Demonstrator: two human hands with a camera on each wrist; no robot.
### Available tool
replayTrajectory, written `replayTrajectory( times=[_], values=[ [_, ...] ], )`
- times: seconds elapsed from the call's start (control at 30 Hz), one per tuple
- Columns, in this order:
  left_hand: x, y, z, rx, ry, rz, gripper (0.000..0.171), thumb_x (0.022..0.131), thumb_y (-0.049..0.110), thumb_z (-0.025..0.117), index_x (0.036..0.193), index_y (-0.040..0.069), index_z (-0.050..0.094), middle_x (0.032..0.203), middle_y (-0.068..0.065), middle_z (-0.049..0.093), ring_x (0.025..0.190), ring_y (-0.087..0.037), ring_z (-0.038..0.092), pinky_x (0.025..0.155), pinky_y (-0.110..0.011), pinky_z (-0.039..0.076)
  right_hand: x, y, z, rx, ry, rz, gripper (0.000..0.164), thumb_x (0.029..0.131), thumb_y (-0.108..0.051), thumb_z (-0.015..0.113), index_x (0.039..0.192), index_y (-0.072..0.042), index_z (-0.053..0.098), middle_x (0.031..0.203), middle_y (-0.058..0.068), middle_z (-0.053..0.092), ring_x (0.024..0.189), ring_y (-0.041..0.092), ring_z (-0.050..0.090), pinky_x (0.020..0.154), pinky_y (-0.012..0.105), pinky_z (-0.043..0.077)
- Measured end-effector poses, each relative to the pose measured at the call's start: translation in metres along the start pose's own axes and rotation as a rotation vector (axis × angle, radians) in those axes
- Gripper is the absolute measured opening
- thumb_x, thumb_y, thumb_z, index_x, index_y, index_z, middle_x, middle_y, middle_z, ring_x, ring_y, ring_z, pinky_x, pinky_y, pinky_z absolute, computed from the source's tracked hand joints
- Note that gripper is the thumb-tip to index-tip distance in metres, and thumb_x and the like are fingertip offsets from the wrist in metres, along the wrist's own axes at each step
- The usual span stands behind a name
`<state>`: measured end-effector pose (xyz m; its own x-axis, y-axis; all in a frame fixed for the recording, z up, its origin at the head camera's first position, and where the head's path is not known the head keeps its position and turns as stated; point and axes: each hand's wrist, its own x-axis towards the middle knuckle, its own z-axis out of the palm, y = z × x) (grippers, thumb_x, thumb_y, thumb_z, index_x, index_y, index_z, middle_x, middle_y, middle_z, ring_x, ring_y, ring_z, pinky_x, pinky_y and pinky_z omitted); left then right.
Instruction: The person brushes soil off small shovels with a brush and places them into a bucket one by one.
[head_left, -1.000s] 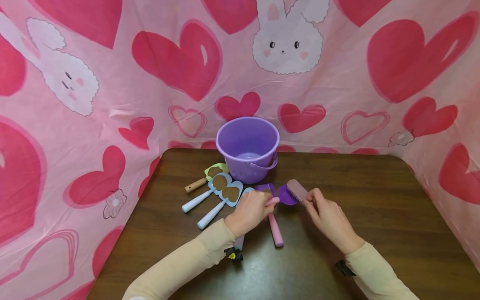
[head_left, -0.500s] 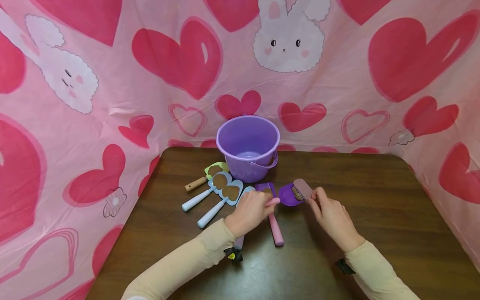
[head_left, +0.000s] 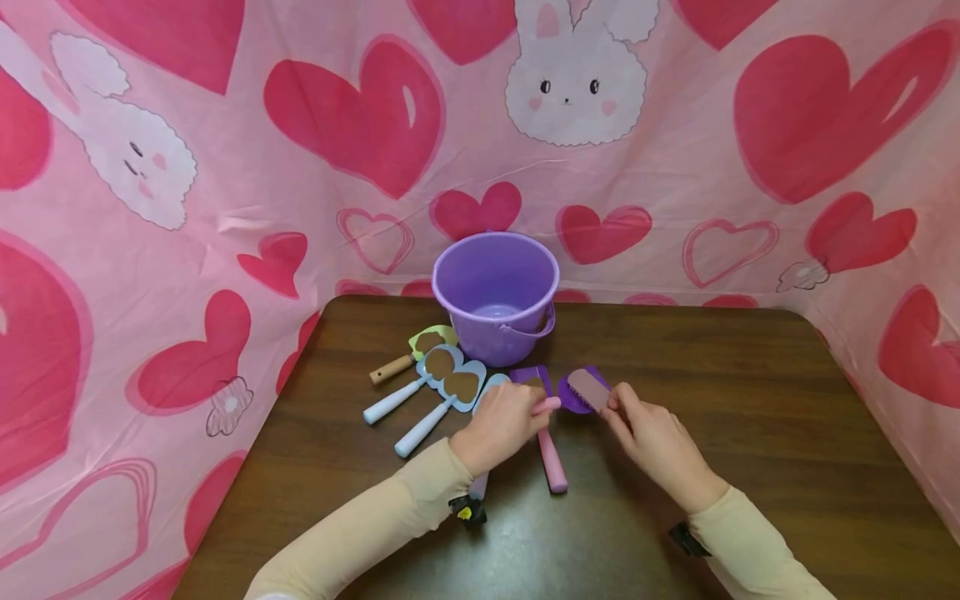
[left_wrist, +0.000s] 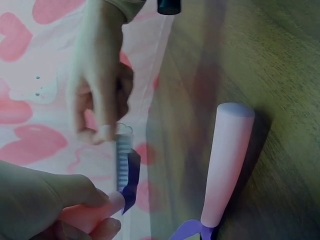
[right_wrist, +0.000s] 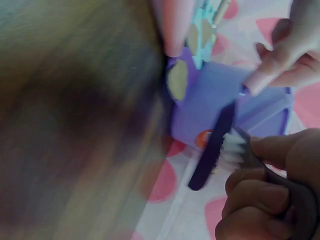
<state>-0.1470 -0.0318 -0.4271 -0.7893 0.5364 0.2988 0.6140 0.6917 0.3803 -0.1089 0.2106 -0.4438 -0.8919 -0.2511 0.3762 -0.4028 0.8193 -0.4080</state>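
The left hand (head_left: 498,429) grips a pink-handled toy shovel (head_left: 547,404); the right hand (head_left: 667,442) grips a scrub brush (head_left: 589,391), bristles (right_wrist: 233,150) apparently touching the purple blade (right_wrist: 213,149); a bucket (head_left: 487,340) stands at the brush's ten o'clock.

Near the far edge of the brown wooden tabletop (head_left: 750,375) stands a purple plastic bucket (head_left: 487,340); a green tool with wooden handle (head_left: 404,363) lies towards the left edge; pink heart-printed cloth (head_left: 682,158) hangs behind.

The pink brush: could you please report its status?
Left grip: holding purple tool by pink handle. Right grip: holding pink brush, bristles facing tool. No obstruction visible.
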Motion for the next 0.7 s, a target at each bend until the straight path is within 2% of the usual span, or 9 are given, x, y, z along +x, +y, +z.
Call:
replayTrajectory(
  times=[0.17,0.5,0.7],
  values=[
    [-0.002,-0.001,-0.001,-0.020,0.004,0.007,0.043,0.098,0.024,0.073,0.064,0.017,0.046,0.062,0.009,0.026,0.055,-0.008,0.033,0.051,-0.020,0.028,-0.004,0.006,0.002,-0.007,-0.014,0.043,0.021,0.096,-0.009,0.074,0.103,-0.011,0.053,0.071,0.001,0.057,0.056,0.012,0.044,0.048,0.032,0.039],
    [-0.004,-0.002,0.001,-0.031,-0.027,-0.002,0.042,0.098,0.026,0.073,0.065,0.016,0.050,0.062,0.009,0.027,0.055,-0.008,0.034,0.052,-0.021,0.030,-0.006,0.021,-0.002,-0.022,0.010,0.101,0.021,0.098,-0.009,0.071,0.104,-0.009,0.051,0.066,0.000,0.052,0.054,0.015,0.043,0.048,0.035,0.037],
    [-0.004,-0.002,0.001,-0.042,-0.038,-0.011,0.041,0.098,0.025,0.073,0.066,0.016,0.051,0.062,0.009,0.027,0.055,-0.009,0.035,0.052,-0.022,0.032,-0.005,0.017,-0.005,-0.002,0.006,0.112,0.020,0.099,-0.009,0.069,0.105,-0.009,0.050,0.066,-0.002,0.049,0.054,0.011,0.041,0.047,0.031,0.035]
  ],
)
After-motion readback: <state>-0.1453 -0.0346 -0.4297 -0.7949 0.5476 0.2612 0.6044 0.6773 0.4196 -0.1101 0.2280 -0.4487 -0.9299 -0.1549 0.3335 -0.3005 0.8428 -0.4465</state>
